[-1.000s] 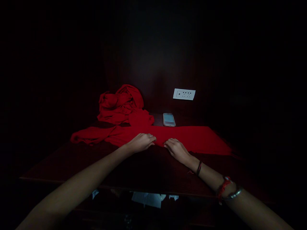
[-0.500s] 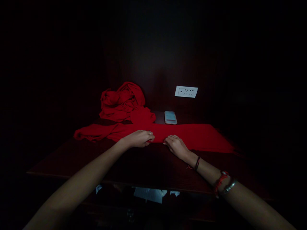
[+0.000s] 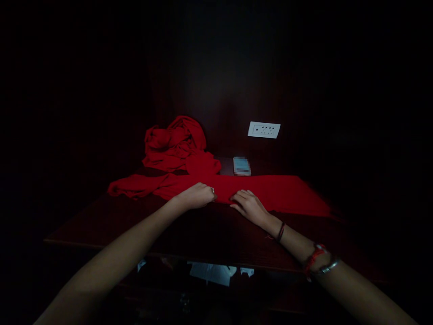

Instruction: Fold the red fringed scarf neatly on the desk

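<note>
The long strip of flat red fabric (image 3: pixel 291 194) lies across the dark reddish-brown wooden tabletop (image 3: pixel 209 243), both hands at its near edge. The left hand (image 3: pixel 199 195) has its fingers curled in at that edge; whether its grip pinches the cloth, I cannot tell. The right hand (image 3: pixel 249 207) rests on the edge with fingers bent and a little apart, and whether any cloth is caught beneath them is hidden too.

An uneven pull between the hands could skew the strip or raise creases, since its left end is already bunched and narrow while the right part lies smooth. The crumpled heap of red fabric (image 3: pixel 176 146) sits just behind and seems to meet the strip, so a tug might drag it along. The flat, pale-screened phone (image 3: pixel 241 166) lies close to the far edge and could be nudged by shifting cloth. Dim light makes small folds easy to miss.

Beyond the tabletop rises a dark wall with a white rectangular socket plate (image 3: pixel 264 130). Below the front edge, pale papers (image 3: pixel 211 273) show in the shadow.
</note>
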`<state>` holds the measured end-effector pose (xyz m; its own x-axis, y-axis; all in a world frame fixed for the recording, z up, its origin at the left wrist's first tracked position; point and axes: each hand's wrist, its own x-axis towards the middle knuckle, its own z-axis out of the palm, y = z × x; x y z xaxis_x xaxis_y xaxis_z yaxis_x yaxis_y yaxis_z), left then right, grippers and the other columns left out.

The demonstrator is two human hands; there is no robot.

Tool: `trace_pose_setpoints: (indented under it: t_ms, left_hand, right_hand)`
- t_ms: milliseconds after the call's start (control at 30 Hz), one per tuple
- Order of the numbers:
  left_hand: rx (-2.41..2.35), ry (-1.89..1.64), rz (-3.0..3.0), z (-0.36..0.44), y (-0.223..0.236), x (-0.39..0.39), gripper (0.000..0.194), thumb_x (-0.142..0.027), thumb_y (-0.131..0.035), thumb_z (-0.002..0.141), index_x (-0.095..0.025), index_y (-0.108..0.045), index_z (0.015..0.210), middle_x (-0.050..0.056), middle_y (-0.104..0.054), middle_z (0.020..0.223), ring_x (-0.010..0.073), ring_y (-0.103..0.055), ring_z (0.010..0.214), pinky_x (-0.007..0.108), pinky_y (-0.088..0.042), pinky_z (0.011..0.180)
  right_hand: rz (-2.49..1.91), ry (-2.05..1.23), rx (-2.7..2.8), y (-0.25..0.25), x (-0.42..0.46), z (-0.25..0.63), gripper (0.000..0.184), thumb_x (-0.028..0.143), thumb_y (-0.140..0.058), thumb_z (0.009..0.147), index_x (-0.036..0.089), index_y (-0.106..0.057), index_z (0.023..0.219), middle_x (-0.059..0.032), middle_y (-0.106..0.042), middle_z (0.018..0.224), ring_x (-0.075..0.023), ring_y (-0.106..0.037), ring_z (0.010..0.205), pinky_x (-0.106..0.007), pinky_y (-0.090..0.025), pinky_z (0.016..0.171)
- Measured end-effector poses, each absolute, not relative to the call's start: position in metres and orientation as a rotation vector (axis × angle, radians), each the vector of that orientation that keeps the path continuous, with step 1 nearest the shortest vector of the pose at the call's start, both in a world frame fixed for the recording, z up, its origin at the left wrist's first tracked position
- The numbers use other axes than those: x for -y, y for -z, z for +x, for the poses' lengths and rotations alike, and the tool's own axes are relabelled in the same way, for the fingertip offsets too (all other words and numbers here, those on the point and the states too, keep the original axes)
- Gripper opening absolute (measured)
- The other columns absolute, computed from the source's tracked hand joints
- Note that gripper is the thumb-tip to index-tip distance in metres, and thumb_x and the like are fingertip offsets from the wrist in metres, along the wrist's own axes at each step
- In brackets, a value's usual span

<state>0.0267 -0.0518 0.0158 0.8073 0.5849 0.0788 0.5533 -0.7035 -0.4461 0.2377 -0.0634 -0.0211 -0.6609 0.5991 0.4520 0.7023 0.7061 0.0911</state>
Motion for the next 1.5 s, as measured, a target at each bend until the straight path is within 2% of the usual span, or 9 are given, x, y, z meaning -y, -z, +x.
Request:
trace_pose_setpoints:
  t_ms: [100, 267, 367, 467, 800, 1000, 1200, 1333, 1500]
  left_hand:
    - [0.862, -0.086, -2.538, 0.028, -0.016, 0.053, 0.018, -0.008, -0.043, 0.076, -0.015, -0.059, 0.078, 0.007, -0.060, 0.068, 0.0180, -0.058, 0.063, 0.026, -0.038, 0.054]
    - [0.935, -0.017, -2.608, 0.024, -0.018, 0.053, 0.014, -0.018, -0.044, 0.079, -0.015, -0.058, 0.078, 0.007, -0.060, 0.068, 0.0180, -0.058, 0.064, 0.025, -0.039, 0.056]
    - [0.919, 0.072, -2.664, 0.020, -0.018, 0.055, 0.014, -0.027, -0.050, 0.077, -0.017, -0.053, 0.086, 0.006, -0.059, 0.081, 0.0182, -0.057, 0.071, 0.025, -0.040, 0.057]
    - [0.867, 0.159, -2.679, 0.016, -0.013, 0.056, 0.012, -0.022, -0.046, 0.079, -0.019, -0.049, 0.090, 0.004, -0.055, 0.090, 0.0151, -0.054, 0.075, 0.022, -0.039, 0.059]
    - [0.731, 0.187, -2.639, 0.007, 0.001, 0.048, 0.017, -0.022, -0.037, 0.084, -0.017, -0.053, 0.084, 0.003, -0.055, 0.073, 0.0131, -0.052, 0.068, 0.023, -0.038, 0.061]
    - [0.772, 0.264, -2.697, 0.009, 0.000, 0.050, 0.017, -0.023, -0.036, 0.085, -0.017, -0.052, 0.083, 0.002, -0.054, 0.079, 0.0127, -0.051, 0.072, 0.022, -0.038, 0.065]
    - [0.845, 0.293, -2.863, 0.003, -0.002, 0.050, 0.011, -0.023, -0.043, 0.081, -0.017, -0.052, 0.085, 0.002, -0.053, 0.084, 0.0116, -0.050, 0.075, 0.020, -0.038, 0.067]
    - [0.838, 0.252, -3.020, -0.005, -0.010, 0.045, 0.018, -0.030, -0.048, 0.079, -0.018, -0.054, 0.090, 0.001, -0.055, 0.083, 0.0119, -0.051, 0.078, 0.021, -0.038, 0.072]
    - [0.812, 0.259, -3.095, 0.009, -0.018, 0.037, 0.026, -0.025, -0.034, 0.085, -0.019, -0.053, 0.102, 0.004, -0.049, 0.113, 0.0122, -0.042, 0.105, 0.025, -0.029, 0.091]
  right_hand:
    - [-0.981, 0.248, 2.467, 0.023, 0.061, 0.229, 0.025, 0.034, -0.049, 0.078, 0.016, -0.053, 0.094, -0.0050, -0.057, 0.085, -0.0156, -0.048, 0.080, -0.027, -0.033, 0.071]
    - [-0.985, 0.244, 2.476, 0.027, 0.056, 0.216, 0.016, 0.026, -0.045, 0.081, 0.017, -0.058, 0.079, -0.0036, -0.057, 0.074, -0.0136, -0.048, 0.072, -0.025, -0.033, 0.068]
    - [-0.999, 0.289, 2.458, 0.027, 0.057, 0.216, 0.015, 0.025, -0.046, 0.081, 0.017, -0.057, 0.076, -0.0035, -0.056, 0.071, -0.0139, -0.047, 0.070, -0.025, -0.033, 0.067]
    - [-0.988, 0.303, 2.446, 0.027, 0.058, 0.219, 0.014, 0.024, -0.046, 0.080, 0.016, -0.057, 0.075, -0.0035, -0.055, 0.071, -0.0141, -0.046, 0.070, -0.025, -0.033, 0.067]
    - [-0.994, 0.358, 2.498, 0.028, 0.058, 0.221, 0.017, 0.023, -0.042, 0.082, 0.016, -0.055, 0.072, -0.0036, -0.051, 0.070, -0.0146, -0.043, 0.069, -0.026, -0.033, 0.065]
    - [-0.956, 0.330, 2.504, 0.025, 0.061, 0.212, 0.015, 0.027, -0.049, 0.079, 0.017, -0.056, 0.087, -0.0042, -0.054, 0.079, -0.0156, -0.046, 0.076, -0.027, -0.034, 0.070]
    - [-0.968, 0.397, 2.572, 0.027, 0.059, 0.207, 0.014, 0.022, -0.045, 0.081, 0.017, -0.057, 0.076, -0.0033, -0.055, 0.071, -0.0136, -0.047, 0.069, -0.025, -0.035, 0.067]
    - [-0.944, 0.449, 2.623, 0.027, 0.063, 0.210, 0.015, 0.020, -0.043, 0.081, 0.017, -0.057, 0.075, -0.0031, -0.056, 0.072, -0.0129, -0.047, 0.067, -0.024, -0.035, 0.063]
    - [-0.929, 0.498, 2.659, 0.025, 0.073, 0.211, 0.014, 0.013, -0.044, 0.080, 0.017, -0.057, 0.077, -0.0037, -0.057, 0.074, -0.0139, -0.048, 0.068, -0.024, -0.035, 0.060]
